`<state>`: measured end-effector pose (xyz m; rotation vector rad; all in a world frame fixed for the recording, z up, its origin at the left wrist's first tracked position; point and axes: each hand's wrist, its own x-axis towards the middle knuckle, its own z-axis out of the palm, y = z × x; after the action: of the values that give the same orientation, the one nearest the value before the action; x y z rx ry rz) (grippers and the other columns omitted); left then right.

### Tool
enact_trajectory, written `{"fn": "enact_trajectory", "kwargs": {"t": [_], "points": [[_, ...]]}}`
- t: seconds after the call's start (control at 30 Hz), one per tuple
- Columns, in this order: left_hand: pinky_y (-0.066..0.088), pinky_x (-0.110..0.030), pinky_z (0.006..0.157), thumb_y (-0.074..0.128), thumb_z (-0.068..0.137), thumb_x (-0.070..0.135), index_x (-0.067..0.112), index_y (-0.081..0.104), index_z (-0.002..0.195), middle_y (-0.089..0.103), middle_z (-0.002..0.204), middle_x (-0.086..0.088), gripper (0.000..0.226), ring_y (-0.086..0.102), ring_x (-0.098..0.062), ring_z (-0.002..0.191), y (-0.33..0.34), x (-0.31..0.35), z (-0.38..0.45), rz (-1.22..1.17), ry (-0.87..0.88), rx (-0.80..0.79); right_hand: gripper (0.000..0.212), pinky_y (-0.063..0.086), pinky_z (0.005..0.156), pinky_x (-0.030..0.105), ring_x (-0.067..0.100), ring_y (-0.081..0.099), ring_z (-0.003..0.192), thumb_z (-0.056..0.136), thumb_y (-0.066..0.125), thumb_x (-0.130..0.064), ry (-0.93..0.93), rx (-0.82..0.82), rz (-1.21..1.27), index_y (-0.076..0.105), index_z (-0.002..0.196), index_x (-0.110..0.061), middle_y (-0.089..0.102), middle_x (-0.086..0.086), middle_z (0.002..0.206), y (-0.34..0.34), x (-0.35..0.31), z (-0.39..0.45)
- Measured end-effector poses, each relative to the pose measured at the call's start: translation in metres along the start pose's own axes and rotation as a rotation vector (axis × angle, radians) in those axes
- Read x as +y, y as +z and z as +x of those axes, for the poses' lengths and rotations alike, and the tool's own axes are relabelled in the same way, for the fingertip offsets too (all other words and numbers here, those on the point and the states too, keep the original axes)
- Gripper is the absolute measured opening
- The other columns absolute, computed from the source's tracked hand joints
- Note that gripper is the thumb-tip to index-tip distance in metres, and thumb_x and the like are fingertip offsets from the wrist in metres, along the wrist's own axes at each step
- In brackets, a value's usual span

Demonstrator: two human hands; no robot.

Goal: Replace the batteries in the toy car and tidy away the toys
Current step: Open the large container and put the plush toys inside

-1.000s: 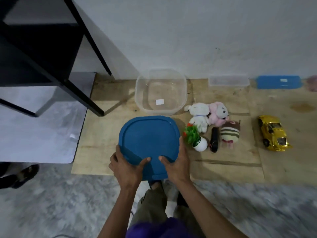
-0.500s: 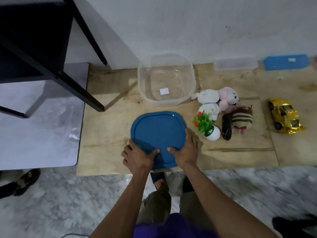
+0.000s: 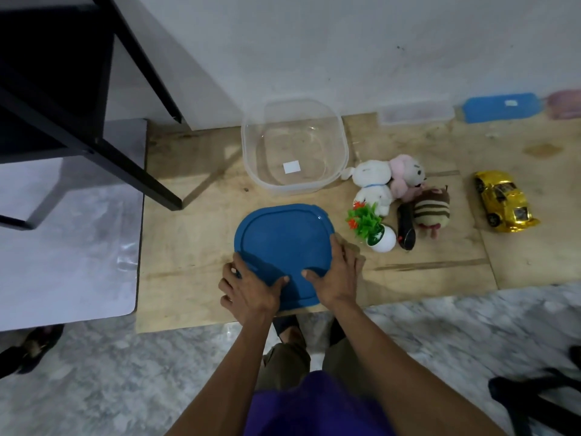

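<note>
- Your left hand (image 3: 251,289) gripped the near-left edge of the blue lid (image 3: 284,247), thumb lying on top and the fingers (image 3: 231,272) curled over the rim, at lower centre of the frame.
- Your right hand (image 3: 338,278) held the lid's right edge the same way, thumb flat on the blue surface and the fingers wrapped down the side.
- The lid lay low over the wooden board (image 3: 195,221); you could not tell whether it touched the board.
- Just above the lid in the frame stood the clear plastic container (image 3: 294,146), open, with a small white label on its bottom.
- To the right of the lid sat a small potted plant (image 3: 374,229) in a white pot, with a black remote (image 3: 405,229) just beside it.
- Above those in the frame lay a white plush bunny (image 3: 372,185), a pink plush (image 3: 405,176) and a striped plush (image 3: 432,209), all touching one another.
- The gold toy car (image 3: 504,201) stood at the right of the frame, well apart from the plush toys, on its wheels.
- At upper right, against the wall, lay a second clear container (image 3: 416,113) and a blue lid beside it (image 3: 503,107).
- A black table frame (image 3: 94,127) filled the upper left.
</note>
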<state>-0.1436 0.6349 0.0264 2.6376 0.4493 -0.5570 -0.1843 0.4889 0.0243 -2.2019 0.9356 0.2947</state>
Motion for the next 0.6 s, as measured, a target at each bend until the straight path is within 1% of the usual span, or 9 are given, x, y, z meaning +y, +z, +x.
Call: {"fn": "enact_trajectory", "kwargs": {"t": [0.03,0.07,0.13,0.2,0.27,0.3,0.4,0.5,0.6], "points": [[0.034,-0.057,0.108,0.083,0.066,0.062,0.023,0.020,0.154,0.028,0.156,-0.012,0.115,0.030,-0.038,0.138,-0.001,0.003,-0.002,-0.009,0.030,0.021,0.096,0.007,0.119,0.034,0.027,0.019,0.149,0.084,0.078,-0.041,0.000,0.006,0.045,0.020,0.159,-0.025,0.025,0.007,0.160,-0.002,-0.002,-0.002],[0.034,-0.057,0.108,0.080,0.070,0.063,0.022,0.023,0.154,0.028,0.156,-0.012,0.109,0.029,-0.038,0.138,-0.002,0.007,-0.006,-0.026,0.069,0.043,0.089,0.019,0.119,0.037,0.026,0.026,0.147,0.086,0.076,-0.040,-0.018,0.025,0.107,0.024,0.157,-0.025,0.031,0.007,0.158,-0.005,-0.003,-0.006],[0.034,-0.057,0.108,0.073,0.079,0.063,0.020,0.030,0.153,0.031,0.155,-0.014,0.096,0.031,-0.039,0.137,-0.004,0.020,-0.012,-0.093,0.155,0.086,0.068,0.041,0.110,0.034,0.020,0.043,0.134,0.091,0.070,-0.039,-0.110,0.114,0.262,0.039,0.150,-0.025,0.047,0.002,0.145,-0.015,-0.004,-0.013],[0.036,-0.059,0.106,0.065,0.085,0.064,0.018,0.036,0.150,0.038,0.151,-0.017,0.085,0.036,-0.040,0.134,-0.005,0.040,-0.018,-0.165,0.253,0.124,0.049,0.051,0.099,0.033,0.013,0.055,0.117,0.095,0.066,-0.036,-0.176,0.262,0.371,0.051,0.140,-0.024,0.056,-0.006,0.130,-0.035,-0.001,-0.015],[0.039,-0.059,0.104,0.060,0.088,0.063,0.016,0.041,0.148,0.042,0.148,-0.017,0.079,0.039,-0.039,0.132,-0.004,0.066,-0.023,-0.232,0.359,0.135,0.042,0.051,0.092,0.029,0.012,0.058,0.107,0.095,0.066,-0.027,-0.174,0.443,0.432,0.056,0.134,-0.021,0.057,-0.008,0.120,-0.067,0.008,-0.005],[0.039,-0.058,0.104,0.060,0.089,0.061,0.016,0.042,0.147,0.043,0.147,-0.016,0.076,0.039,-0.037,0.133,-0.003,0.081,-0.026,-0.267,0.410,0.122,0.039,0.049,0.092,0.028,0.014,0.058,0.108,0.094,0.067,-0.023,-0.163,0.537,0.432,0.058,0.132,-0.017,0.058,-0.005,0.119,-0.083,0.016,0.006],[0.036,-0.047,0.105,0.060,0.091,0.054,0.013,0.046,0.144,0.045,0.141,-0.015,0.069,0.039,-0.032,0.130,0.006,0.134,-0.032,-0.332,0.563,0.088,0.043,0.045,0.099,0.037,0.028,0.051,0.120,0.093,0.065,-0.026,-0.075,0.692,0.336,0.057,0.133,-0.010,0.059,0.011,0.128,-0.127,0.047,0.051],[0.034,-0.037,0.099,0.057,0.091,0.054,0.013,0.047,0.140,0.048,0.136,-0.016,0.065,0.041,-0.031,0.124,0.021,0.191,-0.032,-0.287,0.667,0.043,0.055,0.042,0.100,0.049,0.035,0.044,0.126,0.095,0.058,-0.042,0.048,0.681,0.234,0.048,0.142,-0.016,0.050,0.016,0.139,-0.151,0.072,0.093],[0.033,-0.042,0.105,0.056,0.088,0.054,0.011,0.044,0.145,0.044,0.139,-0.019,0.072,0.038,-0.035,0.128,0.040,0.242,-0.025,-0.261,0.623,-0.044,0.068,0.042,0.102,0.056,0.039,0.033,0.139,0.095,0.053,-0.059,0.127,0.518,0.103,0.034,0.152,-0.027,0.034,0.015,0.155,-0.163,0.081,0.126]]}}
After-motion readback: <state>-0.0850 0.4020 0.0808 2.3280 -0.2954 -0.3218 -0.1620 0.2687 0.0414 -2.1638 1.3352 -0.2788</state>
